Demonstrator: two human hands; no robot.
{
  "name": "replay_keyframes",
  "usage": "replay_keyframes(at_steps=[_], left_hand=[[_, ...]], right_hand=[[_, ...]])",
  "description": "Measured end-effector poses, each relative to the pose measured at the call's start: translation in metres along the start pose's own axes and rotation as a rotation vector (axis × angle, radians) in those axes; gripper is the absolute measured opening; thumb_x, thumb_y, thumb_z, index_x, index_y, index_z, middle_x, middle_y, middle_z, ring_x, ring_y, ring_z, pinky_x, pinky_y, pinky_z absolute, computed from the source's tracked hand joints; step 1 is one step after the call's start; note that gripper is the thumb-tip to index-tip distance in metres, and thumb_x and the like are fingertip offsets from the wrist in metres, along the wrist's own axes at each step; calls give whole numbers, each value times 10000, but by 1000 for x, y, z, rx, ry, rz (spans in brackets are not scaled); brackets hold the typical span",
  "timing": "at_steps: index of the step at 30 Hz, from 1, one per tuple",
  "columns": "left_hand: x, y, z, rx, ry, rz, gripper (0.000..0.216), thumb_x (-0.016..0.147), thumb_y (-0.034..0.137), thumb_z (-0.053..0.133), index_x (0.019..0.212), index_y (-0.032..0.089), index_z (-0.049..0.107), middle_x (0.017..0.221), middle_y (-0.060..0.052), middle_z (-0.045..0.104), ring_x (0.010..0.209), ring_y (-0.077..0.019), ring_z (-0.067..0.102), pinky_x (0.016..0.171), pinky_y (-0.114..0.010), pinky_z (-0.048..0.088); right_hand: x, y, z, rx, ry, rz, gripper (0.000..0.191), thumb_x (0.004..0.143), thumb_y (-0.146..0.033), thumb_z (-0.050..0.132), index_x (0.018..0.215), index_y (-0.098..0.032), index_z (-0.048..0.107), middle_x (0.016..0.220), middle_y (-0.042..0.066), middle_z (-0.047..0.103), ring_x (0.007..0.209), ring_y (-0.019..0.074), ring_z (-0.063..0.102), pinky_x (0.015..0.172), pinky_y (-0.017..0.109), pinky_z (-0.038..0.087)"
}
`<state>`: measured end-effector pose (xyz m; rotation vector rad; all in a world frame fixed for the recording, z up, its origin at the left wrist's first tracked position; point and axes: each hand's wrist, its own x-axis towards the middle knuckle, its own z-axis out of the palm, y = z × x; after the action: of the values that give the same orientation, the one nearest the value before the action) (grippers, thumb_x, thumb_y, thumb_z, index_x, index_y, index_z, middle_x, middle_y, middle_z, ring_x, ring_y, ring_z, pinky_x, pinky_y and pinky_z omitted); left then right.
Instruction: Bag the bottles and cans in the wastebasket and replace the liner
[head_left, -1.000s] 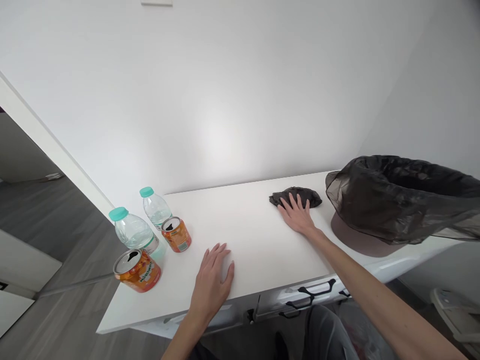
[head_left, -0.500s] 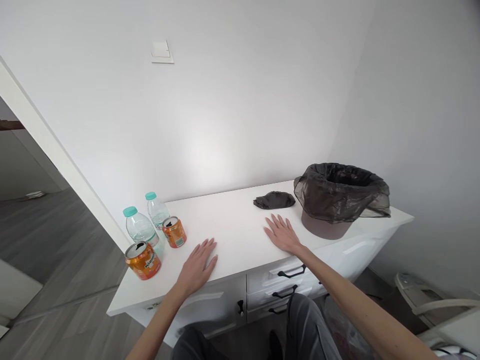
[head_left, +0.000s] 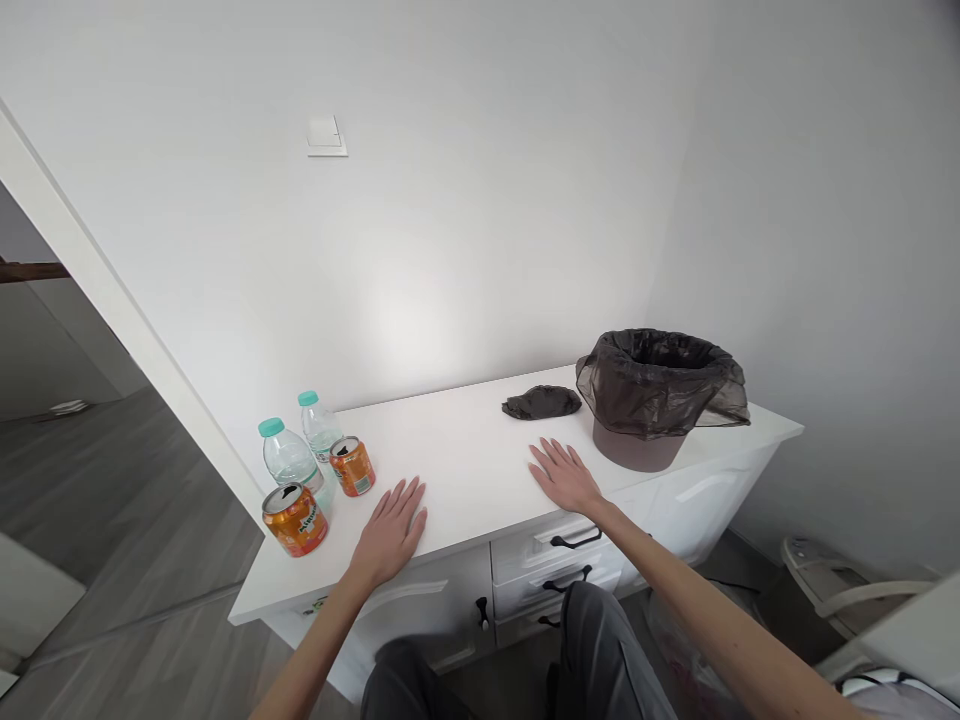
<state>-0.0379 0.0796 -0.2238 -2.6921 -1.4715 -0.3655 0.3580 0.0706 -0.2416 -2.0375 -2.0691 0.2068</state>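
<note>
The left hand (head_left: 391, 525) lies flat and palm-down on the white tabletop (head_left: 465, 470), fingers spread and holding nothing. Just to its left stand two orange soda cans: the nearer can (head_left: 295, 519) close to the front edge, the farther can (head_left: 352, 465) a little behind it, both upright with their tops opened. Two clear water bottles with teal caps stand beside them, the front bottle (head_left: 287, 458) between the cans and the rear bottle (head_left: 319, 424) nearer the wall.

The right hand (head_left: 566, 477) also rests flat on the tabletop, open and empty, fingers fanned out and pointing toward the wall. Beyond its fingertips, apart from it, lies a crumpled dark bag (head_left: 541, 402). To the right of that bag stands a small bin (head_left: 637, 446) lined with a dark bin liner (head_left: 660, 380) folded over its rim.

Below the tabletop are white drawers with black handles (head_left: 576, 540), and a light switch (head_left: 325, 135) sits on the wall above
</note>
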Motion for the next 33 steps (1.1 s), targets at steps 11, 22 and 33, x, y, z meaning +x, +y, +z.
replay_keyframes(at_steps=[11, 22, 33], left_hand=[[1, -3, 0, -80, 63, 5, 558, 1083, 481, 350, 1580, 263, 478, 1664, -31, 422, 1571, -238, 344, 1298, -491, 291], [6, -3, 2, -94, 76, -9, 559, 1075, 484, 357, 1562, 250, 500, 1653, -41, 447, 1563, -233, 365, 1300, -474, 285], [7, -2, -1, -100, 109, -6, 561, 1068, 496, 347, 1518, 233, 555, 1612, -52, 504, 1530, -250, 425, 1283, -497, 331]], right_hand=[[-12, 4, -28, 0, -18, -84, 696, 1062, -526, 238, 1650, -170, 341, 1745, 104, 245, 1630, 300, 147, 1306, 487, 126], [-65, 35, -189, -196, 775, -359, 521, 994, -241, 435, 1510, -198, 496, 1485, 182, 551, 1408, 373, 470, 1157, 592, 380], [-65, 108, -205, -358, 838, -91, 486, 1065, -439, 365, 1377, -126, 568, 1407, 239, 583, 1404, 407, 443, 1170, 687, 271]])
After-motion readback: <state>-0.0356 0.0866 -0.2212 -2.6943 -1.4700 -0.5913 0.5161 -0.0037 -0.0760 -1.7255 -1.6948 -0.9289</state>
